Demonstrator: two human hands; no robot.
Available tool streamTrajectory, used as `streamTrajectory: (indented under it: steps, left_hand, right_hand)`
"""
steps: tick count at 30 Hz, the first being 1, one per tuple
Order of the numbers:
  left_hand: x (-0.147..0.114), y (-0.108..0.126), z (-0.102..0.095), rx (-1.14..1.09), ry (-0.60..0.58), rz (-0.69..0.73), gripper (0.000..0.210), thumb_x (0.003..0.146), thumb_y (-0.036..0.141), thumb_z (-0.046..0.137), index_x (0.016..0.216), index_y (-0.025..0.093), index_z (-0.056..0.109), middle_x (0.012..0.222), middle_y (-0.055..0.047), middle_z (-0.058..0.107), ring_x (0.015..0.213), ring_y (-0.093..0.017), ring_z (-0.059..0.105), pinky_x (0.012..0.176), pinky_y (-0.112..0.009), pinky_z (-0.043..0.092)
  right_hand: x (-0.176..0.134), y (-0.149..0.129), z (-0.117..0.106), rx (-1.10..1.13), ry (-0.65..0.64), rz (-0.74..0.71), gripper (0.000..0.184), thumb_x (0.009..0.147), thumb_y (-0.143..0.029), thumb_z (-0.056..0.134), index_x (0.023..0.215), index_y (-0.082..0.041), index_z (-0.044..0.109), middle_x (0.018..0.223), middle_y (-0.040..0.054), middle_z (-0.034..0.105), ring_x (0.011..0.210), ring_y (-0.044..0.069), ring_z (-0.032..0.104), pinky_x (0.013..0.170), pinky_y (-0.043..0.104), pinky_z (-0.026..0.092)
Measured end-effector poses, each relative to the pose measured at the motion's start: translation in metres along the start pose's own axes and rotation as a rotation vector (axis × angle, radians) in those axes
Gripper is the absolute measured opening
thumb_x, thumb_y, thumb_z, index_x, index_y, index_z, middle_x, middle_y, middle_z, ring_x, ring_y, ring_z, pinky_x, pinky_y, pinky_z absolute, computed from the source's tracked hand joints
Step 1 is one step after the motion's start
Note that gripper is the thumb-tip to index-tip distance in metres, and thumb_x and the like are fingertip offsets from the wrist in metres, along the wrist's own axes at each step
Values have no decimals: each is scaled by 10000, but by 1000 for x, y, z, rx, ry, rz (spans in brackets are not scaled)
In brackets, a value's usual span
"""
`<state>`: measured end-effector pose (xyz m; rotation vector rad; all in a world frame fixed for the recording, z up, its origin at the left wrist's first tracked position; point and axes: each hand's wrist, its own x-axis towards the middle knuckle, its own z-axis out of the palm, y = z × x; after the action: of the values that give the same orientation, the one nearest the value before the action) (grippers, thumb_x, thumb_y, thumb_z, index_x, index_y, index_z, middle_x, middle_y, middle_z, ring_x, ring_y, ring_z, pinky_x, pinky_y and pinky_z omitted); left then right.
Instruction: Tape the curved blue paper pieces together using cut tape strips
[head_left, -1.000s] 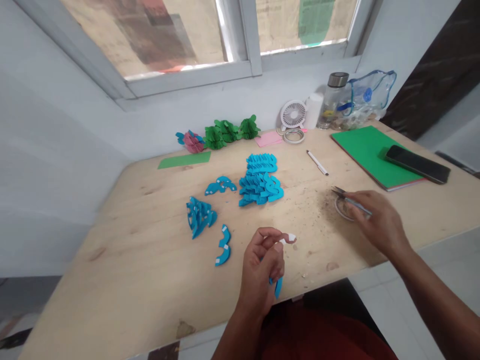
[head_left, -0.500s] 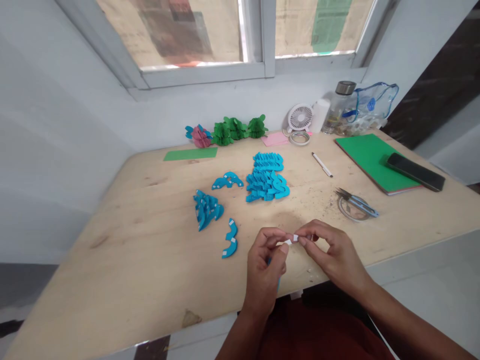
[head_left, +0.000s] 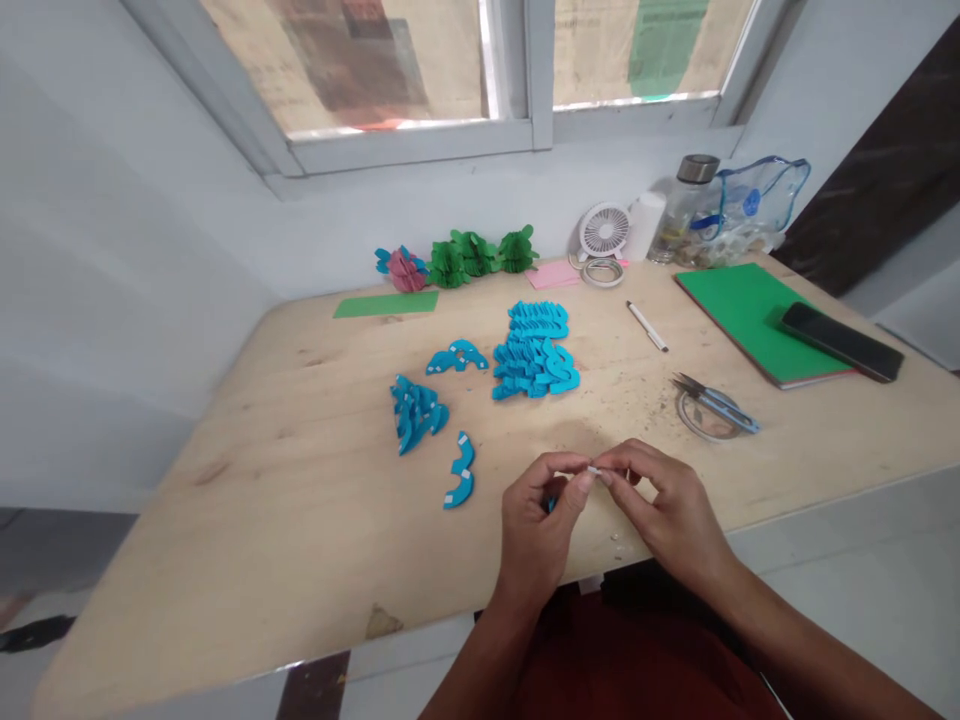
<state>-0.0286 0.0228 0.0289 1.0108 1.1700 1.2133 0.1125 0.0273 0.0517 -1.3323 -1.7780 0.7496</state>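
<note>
Close to the table's front edge, my two hands meet fingertip to fingertip. My left hand (head_left: 536, 525) is closed round a blue paper piece (head_left: 552, 504), mostly hidden by the fingers. Between thumb and forefinger, my right hand (head_left: 671, 505) pinches a small white bit of tape (head_left: 593, 470), which also meets the left fingertips. To the left lies a wavy blue paper strip (head_left: 460, 491) with white tape squares. Behind it are a pile of similar taped pieces (head_left: 411, 412) and a curved taped piece (head_left: 470, 352). Folded blue paper pieces (head_left: 534, 368) stand bunched beyond my hands.
Thread snips (head_left: 720, 405) rest on a tape roll (head_left: 694, 420) at right. Farther back are a white pen (head_left: 646, 327), a green pad (head_left: 739, 310) and a black phone (head_left: 844, 342). Green paper flowers (head_left: 474, 256), a small fan (head_left: 604, 230) and a bottle (head_left: 679, 215) line the wall.
My hands have drawn together. Two separate white bits showed at my fingertips before; now a single thin one shows between them. The view has shifted slightly.
</note>
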Motion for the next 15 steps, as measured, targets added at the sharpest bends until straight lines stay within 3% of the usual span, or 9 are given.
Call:
streamTrajectory:
  steps: [6, 10, 15]
  left_hand:
    - [3, 3, 17, 63, 54, 32, 81, 716, 231, 700, 690, 178, 645, 542, 40, 536, 485, -85, 411, 480, -214, 332]
    - [4, -2, 26, 48, 73, 19, 112, 717, 247, 708, 676, 167, 641, 570, 34, 550, 474, -72, 403, 455, -206, 314]
    - [7, -1, 31, -322, 68, -214, 181, 728, 291, 709, 736, 162, 582, 801, 6, 633, 384, -5, 278, 361, -175, 214]
  right_hand:
    - [-3, 6, -8, 128, 6, 155, 144, 854, -290, 557, 789, -206, 654, 703, 12, 620, 651, 151, 548, 603, 259, 449]
    - [-3, 15, -12, 298, 17, 310, 196, 827, -361, 569, 773, -189, 646, 694, 18, 619, 650, 155, 539, 577, 258, 434]
    - [-1, 24, -22, 429, 139, 483, 231, 763, -412, 623, 754, -181, 641, 645, -2, 586, 606, 139, 511, 568, 251, 426]
